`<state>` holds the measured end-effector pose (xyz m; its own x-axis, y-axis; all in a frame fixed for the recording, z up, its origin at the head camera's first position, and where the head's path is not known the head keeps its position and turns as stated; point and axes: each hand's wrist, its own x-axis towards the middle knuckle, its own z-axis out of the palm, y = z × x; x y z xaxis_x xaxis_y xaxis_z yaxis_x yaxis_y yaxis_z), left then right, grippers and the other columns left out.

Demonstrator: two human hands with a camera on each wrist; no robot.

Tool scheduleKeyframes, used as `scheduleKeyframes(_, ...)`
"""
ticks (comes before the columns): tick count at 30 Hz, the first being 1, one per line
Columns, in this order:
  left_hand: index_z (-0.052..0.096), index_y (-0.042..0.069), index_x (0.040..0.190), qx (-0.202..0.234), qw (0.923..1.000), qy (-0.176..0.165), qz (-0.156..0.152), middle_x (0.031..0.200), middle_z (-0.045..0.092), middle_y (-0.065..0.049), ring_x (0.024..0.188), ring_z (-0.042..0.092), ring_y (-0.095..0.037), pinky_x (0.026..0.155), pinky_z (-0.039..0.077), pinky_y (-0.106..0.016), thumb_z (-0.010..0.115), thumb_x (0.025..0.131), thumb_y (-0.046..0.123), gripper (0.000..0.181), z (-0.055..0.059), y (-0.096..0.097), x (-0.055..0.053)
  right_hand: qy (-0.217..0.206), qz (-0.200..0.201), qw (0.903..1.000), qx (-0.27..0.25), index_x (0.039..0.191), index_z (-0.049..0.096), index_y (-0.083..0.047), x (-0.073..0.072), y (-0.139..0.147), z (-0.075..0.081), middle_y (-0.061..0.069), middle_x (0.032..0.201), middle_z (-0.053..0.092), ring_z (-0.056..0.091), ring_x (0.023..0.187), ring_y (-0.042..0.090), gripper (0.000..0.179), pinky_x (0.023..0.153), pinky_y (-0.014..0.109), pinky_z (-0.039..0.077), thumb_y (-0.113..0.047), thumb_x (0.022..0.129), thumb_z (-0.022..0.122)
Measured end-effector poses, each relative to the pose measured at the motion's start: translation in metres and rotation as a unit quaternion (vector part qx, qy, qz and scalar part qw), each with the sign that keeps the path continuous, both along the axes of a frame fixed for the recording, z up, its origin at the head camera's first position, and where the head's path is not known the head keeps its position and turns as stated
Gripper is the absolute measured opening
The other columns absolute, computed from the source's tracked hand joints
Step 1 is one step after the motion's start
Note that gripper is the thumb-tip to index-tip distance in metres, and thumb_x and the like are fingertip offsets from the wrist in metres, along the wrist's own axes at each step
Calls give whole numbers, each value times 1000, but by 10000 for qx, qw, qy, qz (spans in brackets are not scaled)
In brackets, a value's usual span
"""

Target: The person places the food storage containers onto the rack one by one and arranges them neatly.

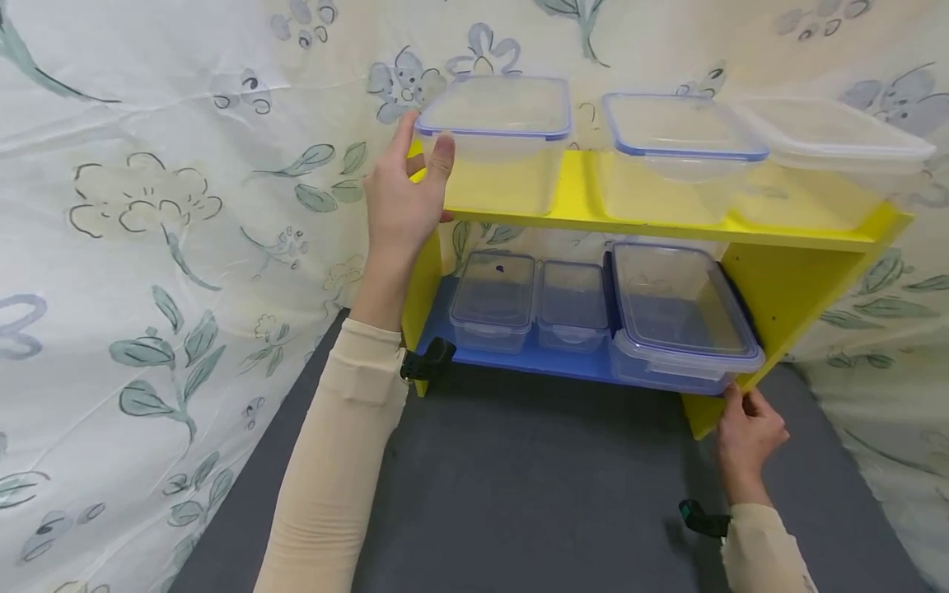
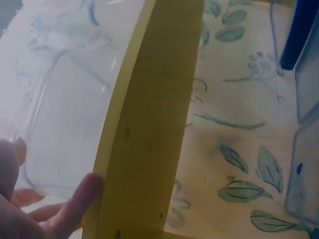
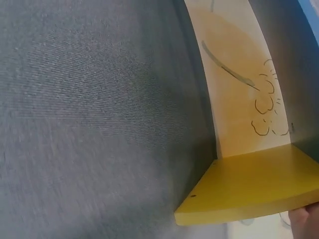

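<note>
A small yellow and blue shelf unit [image 1: 667, 233] stands on the dark grey surface. My left hand [image 1: 406, 193] is at its upper left corner, fingers spread beside a clear box with a blue-rimmed lid [image 1: 493, 144]. In the left wrist view, one fingertip [image 2: 90, 184] touches the front edge of the yellow top board [image 2: 144, 119]. Whether the other fingers press the box cannot be told. Low on the right, my right hand [image 1: 749, 441] pinches the front edge of the yellow side panel. Only part of that hand [image 3: 305, 221] shows in the right wrist view, beside the yellow panel [image 3: 249, 189].
Also on the top board are a blue-rimmed box [image 1: 678, 161] and a white-lidded box [image 1: 830, 148]. On the blue lower shelf [image 1: 534, 359] stand two smaller boxes [image 1: 493, 301] and a large lidded box [image 1: 682, 313]. Flower-printed cloth [image 1: 148, 206] hangs behind and at both sides.
</note>
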<state>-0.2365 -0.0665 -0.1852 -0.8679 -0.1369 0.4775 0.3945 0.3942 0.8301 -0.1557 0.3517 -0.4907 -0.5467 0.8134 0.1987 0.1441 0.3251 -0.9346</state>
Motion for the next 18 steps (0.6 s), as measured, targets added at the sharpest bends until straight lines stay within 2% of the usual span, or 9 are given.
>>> scheduleKeyframes(3,31,31,152,167,9996,-10,-248,146,51,-3,112,67,-18,60,57,-29,56,92,54,69,-5,-2,2,-328,112,9993,170,102,74,-11,5,7,6,-35,67,52,48,67,-10,34,56,8,36,-40,93,58)
scheduleKeyframes(6,31,27,152,76,9993,302,-190,144,53,-6,108,69,-20,73,58,-30,55,94,51,67,-12,-3,6,-1094,483,9925,242,117,70,-17,12,15,14,-26,81,62,47,73,-8,40,59,14,38,-45,94,53)
scheduleKeyframes(8,33,27,151,-155,9976,666,78,142,55,-7,107,69,-21,82,57,-30,53,96,49,63,-17,-5,10,-1658,957,9807,397,130,63,-18,18,20,20,-10,100,69,47,79,-4,49,61,17,39,-50,97,46)
scheduleKeyframes(10,36,24,150,-428,9916,1153,408,142,55,-6,110,68,-21,85,56,-31,53,97,43,59,-23,-7,14,-2006,1563,9646,702,138,54,-15,24,25,26,9,120,67,47,75,-8,57,60,18,42,-53,99,39)
scheduleKeyframes(12,40,22,148,-664,9827,1572,724,138,58,-8,105,70,-21,82,57,-30,53,98,38,54,-30,-11,19,-2296,2132,9441,1027,147,41,-10,29,29,33,24,134,56,60,87,8,65,69,30,50,-55,100,30)
scheduleKeyframes(14,45,18,145,-894,9736,1906,882,132,62,-11,101,71,-23,77,58,-32,54,98,34,51,-38,-15,25,-2444,2450,9289,1323,151,30,-5,33,31,41,31,142,46,64,103,27,70,82,44,51,-54,101,25)
scheduleKeyframes(16,49,13,142,-1209,9650,2140,915,128,64,-14,98,72,-25,75,59,-34,54,98,32,49,-49,-18,30,-2509,2276,9279,1555,153,22,-4,37,28,49,30,147,39,53,119,47,70,89,59,44,-51,102,28)
scheduleKeyframes(17,49,12,142,-1395,9613,2196,911,127,64,-15,98,72,-26,76,58,-36,55,97,32,49,-55,-19,33,-2386,2032,9347,1677,154,22,-6,39,26,52,28,149,37,44,124,55,68,91,66,38,-48,102,32)
scheduleKeyframes(18,50,11,141,-1606,9562,2265,923,128,63,-15,98,71,-28,75,58,-38,56,97,33,50,-63,-19,35,-2112,1720,9437,1876,153,25,-6,41,23,55,27,148,39,47,122,55,65,92,66,38,-43,101,38)
